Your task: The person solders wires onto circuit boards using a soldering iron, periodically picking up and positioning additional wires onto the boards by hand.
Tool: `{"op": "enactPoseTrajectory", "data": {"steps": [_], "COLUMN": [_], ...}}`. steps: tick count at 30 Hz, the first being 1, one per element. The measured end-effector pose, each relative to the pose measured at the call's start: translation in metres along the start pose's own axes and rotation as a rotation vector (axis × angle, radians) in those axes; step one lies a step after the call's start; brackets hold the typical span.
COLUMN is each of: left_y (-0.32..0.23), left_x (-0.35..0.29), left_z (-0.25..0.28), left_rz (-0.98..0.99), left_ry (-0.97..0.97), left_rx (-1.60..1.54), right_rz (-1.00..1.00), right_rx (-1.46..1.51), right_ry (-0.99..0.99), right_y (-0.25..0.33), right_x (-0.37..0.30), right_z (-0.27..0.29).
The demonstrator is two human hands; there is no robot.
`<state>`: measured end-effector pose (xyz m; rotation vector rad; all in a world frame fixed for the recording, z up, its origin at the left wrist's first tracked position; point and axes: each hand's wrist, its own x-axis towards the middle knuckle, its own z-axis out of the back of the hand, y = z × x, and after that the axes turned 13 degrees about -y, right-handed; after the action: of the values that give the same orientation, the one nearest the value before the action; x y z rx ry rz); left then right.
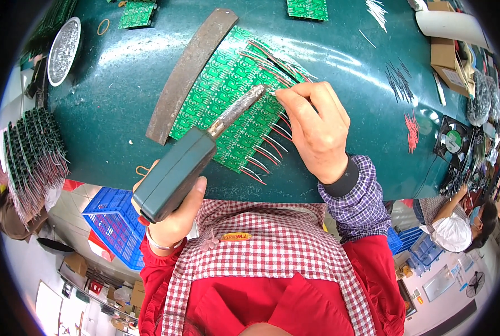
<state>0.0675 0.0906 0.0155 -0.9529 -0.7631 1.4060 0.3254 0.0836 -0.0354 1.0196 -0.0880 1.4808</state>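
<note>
My left hand [177, 221] is wrapped round the green body of a soldering gun [177, 168]. The gun's worn, silvery tip reaches over a green circuit board panel [208, 95] and ends close to the fingertips of my right hand [320, 131]. Those right fingers are pinched on a thin, pale wire end at the panel's right part, mostly hidden by the fingers. Red and white wires [269, 148] stick out along the panel's right edge, with more lying over its upper part. A curved, rusty metal bar [188, 78] rests along the panel's left side.
Loose white wires [377, 14], black wires [399, 83] and red wires [411, 133] lie to the right. A small fan [451, 139] sits at the right edge. At left are a metal dish [64, 51] and stacked wired boards [34, 151]. Blue crates [113, 224] stand below the table.
</note>
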Motion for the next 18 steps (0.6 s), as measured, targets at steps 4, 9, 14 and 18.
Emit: {"op": "enactPoseTrajectory", "data": {"steps": [4,9,14,18], "left_y": [-0.0025,-0.0036,0.0003,0.0026], "left_x": [-0.0057,-0.0063,-0.007,-0.0087], "left_z": [0.0028,0.0049,0.0002,-0.0024], "left_rz": [0.122,0.166,0.135,0.06], "left_ry": [-0.04,-0.004,-0.035,-0.06], "left_rx": [-0.109,-0.149,-0.152,-0.134], "right_rz": [-0.036,-0.027,-0.022,-0.02], "right_rx": [0.002,0.0,0.001,-0.005], "right_ry": [0.02,0.012,0.007,0.006], "right_y": [0.0021,0.0016,0.0016,0.0015], "right_x": [0.0028,0.0025,0.002,0.0015], "right_z": [0.0019,0.0011,0.0009,0.0006]}}
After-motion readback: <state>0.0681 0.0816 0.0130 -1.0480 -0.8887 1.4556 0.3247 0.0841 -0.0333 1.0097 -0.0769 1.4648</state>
